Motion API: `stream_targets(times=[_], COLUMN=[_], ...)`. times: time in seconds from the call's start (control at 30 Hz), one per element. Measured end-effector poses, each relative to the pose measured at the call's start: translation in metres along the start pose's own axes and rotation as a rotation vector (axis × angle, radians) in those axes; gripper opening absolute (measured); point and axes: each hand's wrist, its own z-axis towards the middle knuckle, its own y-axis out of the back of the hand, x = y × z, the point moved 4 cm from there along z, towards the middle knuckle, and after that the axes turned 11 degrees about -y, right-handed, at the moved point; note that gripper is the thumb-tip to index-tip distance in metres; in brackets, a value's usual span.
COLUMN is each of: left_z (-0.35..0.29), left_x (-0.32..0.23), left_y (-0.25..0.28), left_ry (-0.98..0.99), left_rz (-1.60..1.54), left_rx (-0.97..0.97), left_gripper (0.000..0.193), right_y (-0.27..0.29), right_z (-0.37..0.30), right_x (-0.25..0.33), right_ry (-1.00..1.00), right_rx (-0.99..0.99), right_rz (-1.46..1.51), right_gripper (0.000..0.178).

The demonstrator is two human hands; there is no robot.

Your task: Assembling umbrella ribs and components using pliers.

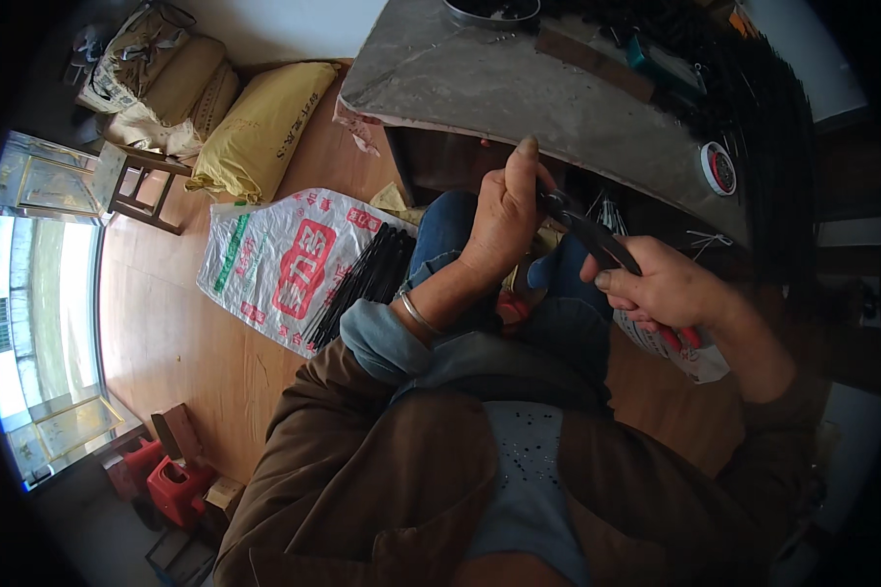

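My left hand (504, 215) is closed with its thumb upward, above my knees in front of the table edge. What its fingers hold is mostly hidden; a small dark part shows beside them. My right hand (668, 284) grips pliers (597, 240) with a long dark body and red handle ends. The tip of the pliers reaches the fingers of my left hand. On the floor to the left, a bundle of thin black rods (372, 274) lies on a white plastic sack (264, 259) with red and green print.
A grey-topped table (440, 78) stands ahead, bearing a round dish (494, 12), a small round tub (718, 168) and many dark rods (764, 127). A full yellow sack (264, 132), a wooden stool (142, 186) and red plastic stools (178, 489) are at left.
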Motion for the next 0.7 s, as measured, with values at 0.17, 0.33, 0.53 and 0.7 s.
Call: stream_targets(times=[0.17, 0.33, 0.53, 0.7], left_z=[0.008, 0.029, 0.022, 0.003], left_x=[0.013, -0.025, -0.232, -0.241], left_y=[-0.001, 0.023, 0.16, 0.236], left_ry=[-0.283, -0.331, -0.609, -0.705], left_rz=[0.18, 0.405, 0.084, 0.221], left_rx=[0.042, -0.169, -0.738, -0.861], left_gripper=[0.059, 0.051, 0.046, 0.033], right_y=[0.004, 0.042, 0.106, 0.121], right_z=[0.007, 0.053, 0.094, 0.107], right_x=[0.002, 0.021, 0.038, 0.026], right_ry=[0.027, 0.654, 0.427, 0.523], right_rx=[-0.155, -0.689, -1.102, -1.338], right_rz=[-0.175, -0.424, -0.627, -0.612], right_gripper=[0.019, 0.025, 0.046, 0.043])
